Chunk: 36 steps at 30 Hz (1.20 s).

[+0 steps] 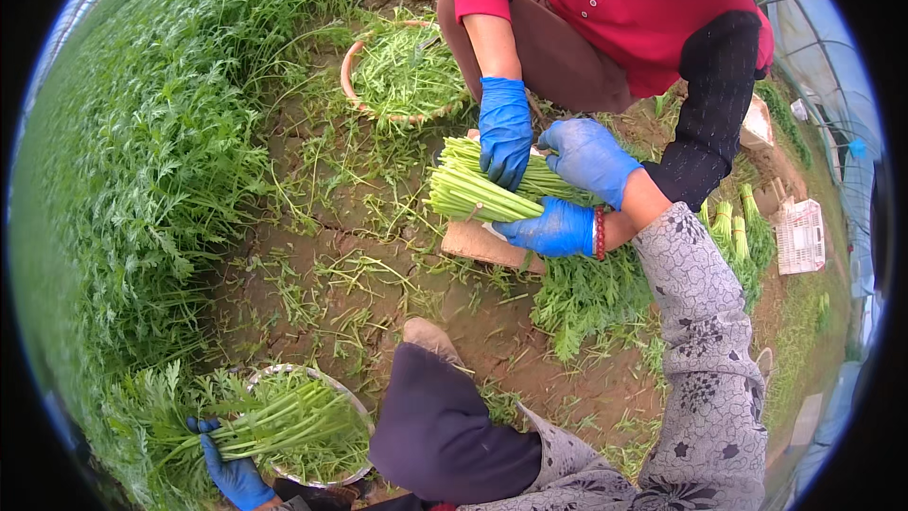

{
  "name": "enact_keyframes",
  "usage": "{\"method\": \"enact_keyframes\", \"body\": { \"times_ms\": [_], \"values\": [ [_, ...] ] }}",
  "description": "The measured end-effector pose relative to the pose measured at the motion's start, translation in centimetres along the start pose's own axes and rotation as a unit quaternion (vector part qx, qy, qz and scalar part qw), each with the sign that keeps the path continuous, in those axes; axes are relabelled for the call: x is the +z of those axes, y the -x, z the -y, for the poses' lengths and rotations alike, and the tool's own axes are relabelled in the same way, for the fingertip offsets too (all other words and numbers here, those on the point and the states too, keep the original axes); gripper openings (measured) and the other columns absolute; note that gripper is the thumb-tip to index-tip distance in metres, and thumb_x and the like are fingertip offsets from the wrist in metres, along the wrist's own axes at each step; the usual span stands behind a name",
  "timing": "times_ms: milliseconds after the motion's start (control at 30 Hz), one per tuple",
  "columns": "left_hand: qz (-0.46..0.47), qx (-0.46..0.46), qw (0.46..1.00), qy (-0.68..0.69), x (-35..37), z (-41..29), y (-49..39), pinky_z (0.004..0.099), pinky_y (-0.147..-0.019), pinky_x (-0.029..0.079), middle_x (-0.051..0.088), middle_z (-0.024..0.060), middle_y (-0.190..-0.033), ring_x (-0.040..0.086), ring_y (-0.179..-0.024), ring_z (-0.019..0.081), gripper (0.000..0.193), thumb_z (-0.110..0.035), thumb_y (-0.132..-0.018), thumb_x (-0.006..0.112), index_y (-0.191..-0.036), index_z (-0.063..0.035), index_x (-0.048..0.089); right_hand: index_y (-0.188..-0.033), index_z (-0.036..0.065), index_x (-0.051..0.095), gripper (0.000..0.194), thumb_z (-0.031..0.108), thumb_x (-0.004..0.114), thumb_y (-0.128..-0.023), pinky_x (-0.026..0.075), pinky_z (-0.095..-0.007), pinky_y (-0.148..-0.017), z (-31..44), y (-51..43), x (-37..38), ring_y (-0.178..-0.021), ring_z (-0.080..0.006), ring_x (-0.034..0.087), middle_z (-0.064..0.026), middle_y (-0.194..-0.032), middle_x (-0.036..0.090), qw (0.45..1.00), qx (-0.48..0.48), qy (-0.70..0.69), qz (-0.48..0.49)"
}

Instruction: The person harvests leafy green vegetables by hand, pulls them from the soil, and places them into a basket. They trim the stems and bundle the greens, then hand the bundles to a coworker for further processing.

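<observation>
In a blue glove, my left hand (237, 472) grips a loose bunch of leafy green stems (284, 419) over a round basin of greens (362, 472) at the lower left. My right hand (592, 156), also gloved in blue, reaches from a patterned grey sleeve to a thick bundle of cut stems (482, 191), its fingers bent at the bundle's upper side; whether they grip anything is unclear. A co-worker's gloved hands hold this bundle, one on top (505, 131) and one below (550, 227), the latter with a red bead bracelet. The bundle's leaves (589, 298) hang toward the ground.
A co-worker (638, 7) crouches opposite. Dense leafy plants (163, 156) stand at left. A round basket of greens (347, 74) is near the co-worker's knee. A tan block (489, 248) lies under the bundle. Tied bundles (740, 238) and a white plastic crate (800, 238) are at right.
</observation>
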State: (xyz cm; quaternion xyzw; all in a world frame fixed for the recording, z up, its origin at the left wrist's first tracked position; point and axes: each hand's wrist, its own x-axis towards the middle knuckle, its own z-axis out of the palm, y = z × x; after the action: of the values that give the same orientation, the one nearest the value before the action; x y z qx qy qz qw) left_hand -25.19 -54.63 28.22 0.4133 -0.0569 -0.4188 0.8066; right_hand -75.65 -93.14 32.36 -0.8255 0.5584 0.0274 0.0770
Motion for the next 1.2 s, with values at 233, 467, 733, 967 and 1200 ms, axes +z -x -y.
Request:
{"method": "enact_keyframes", "body": {
  "times_ms": [233, 467, 733, 967, 1200],
  "values": [
    [-0.138, 0.027, 0.951, -0.276, 0.4, 1.3, 0.6, 0.0423, -0.114, 0.031, 0.05, 0.0184, -0.142, 0.049, -0.127, 0.0301, 0.045, -0.016, -0.099, 0.053, -0.138, 0.0063, 0.047, -0.094, 0.0, 0.071, 0.04, 0.029, 0.075, -0.066, 0.054, -0.0449, -0.081, -0.6, -1.6, 4.6, -0.09, -0.0354, 0.068, -0.0231, -0.091, 0.069, 0.99, -0.003, 0.031, 0.14],
    [-0.022, -0.027, 0.994, -0.1, -3.8, 0.3, -1.7, 0.0381, -0.108, 0.042, 0.064, 0.0119, -0.125, 0.059, -0.114, 0.0191, 0.04, -0.012, -0.098, 0.057, -0.137, -0.0036, 0.052, -0.09, -0.001, 0.069, 0.042, 0.031, 0.076, -0.064, 0.053, -0.0452, -0.082, 0.1, -1.1, 6.1, -0.088, -0.0387, 0.066, -0.023, -0.096, 0.067, 0.995, 0.02, 0.074, 0.065],
    [-0.02, -0.04, 0.996, -0.083, -5.4, 0.4, -1.7, 0.0409, -0.111, 0.039, 0.061, 0.0123, -0.13, 0.058, -0.119, 0.0195, 0.038, -0.014, -0.098, 0.057, -0.133, -0.0014, 0.055, -0.097, -0.001, 0.069, 0.042, 0.029, 0.073, -0.067, 0.05, -0.0473, -0.083, 0.8, -1.6, 6.9, -0.095, -0.0354, 0.066, -0.0221, -0.1, 0.068, 0.992, 0.081, 0.027, 0.098],
    [0.001, -0.044, 0.996, -0.076, -5.9, 0.4, -1.8, 0.0409, -0.112, 0.037, 0.059, 0.0127, -0.134, 0.056, -0.122, 0.0196, 0.039, -0.015, -0.099, 0.055, -0.135, -0.0011, 0.053, -0.095, 0.0, 0.068, 0.041, 0.03, 0.073, -0.067, 0.05, -0.0469, -0.084, 0.8, -2.2, 7.1, -0.094, -0.0349, 0.066, -0.0218, -0.1, 0.067, 0.991, 0.119, 0.002, 0.068],
    [-0.029, -0.036, 0.997, -0.056, -5.3, 1.2, -1.4, 0.0398, -0.11, 0.039, 0.064, 0.0085, -0.125, 0.058, -0.116, 0.017, 0.041, -0.012, -0.097, 0.057, -0.137, -0.0051, 0.052, -0.096, 0.003, 0.065, 0.045, 0.039, 0.075, -0.069, 0.048, -0.0478, -0.086, 1.5, -1.3, 7.0, -0.093, -0.0368, 0.064, -0.0211, -0.096, 0.066, 0.986, 0.072, 0.065, -0.132]
  ]
}}
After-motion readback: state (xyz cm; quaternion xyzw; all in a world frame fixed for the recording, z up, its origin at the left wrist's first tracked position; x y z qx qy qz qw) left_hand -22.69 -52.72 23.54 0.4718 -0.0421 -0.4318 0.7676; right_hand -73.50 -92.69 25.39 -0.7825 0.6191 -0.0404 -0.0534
